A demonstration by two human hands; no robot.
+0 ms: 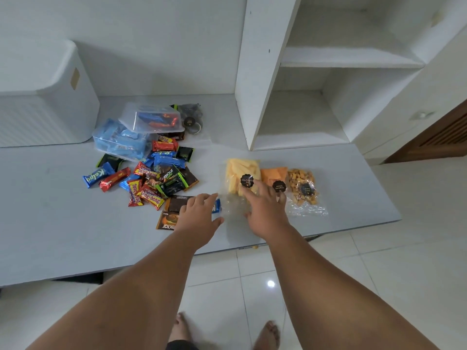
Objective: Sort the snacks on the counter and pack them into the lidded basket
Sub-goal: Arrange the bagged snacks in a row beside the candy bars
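Observation:
A heap of wrapped snack bars (149, 180) lies in the middle of the white counter (50, 223). Three clear bags sit to its right: yellow sticks (240, 173), orange chips (273, 174), brown crackers (302, 184). My left hand (199, 215) rests, fingers spread, over brown packets (177, 203) and a blue bar (216, 207) at the heap's near edge. My right hand (265, 210) lies flat, fingers apart, on the near end of the yellow sticks bag. The white lidded basket (45, 97) stands at the back left, lid on.
Two clear plastic boxes (136, 132) holding bars sit behind the heap, one stacked on the other, with a dark bag (190, 120) beside them. White open shelves (316, 84) rise at the back right. The counter ends just right of the crackers; tiled floor (379, 261) lies below.

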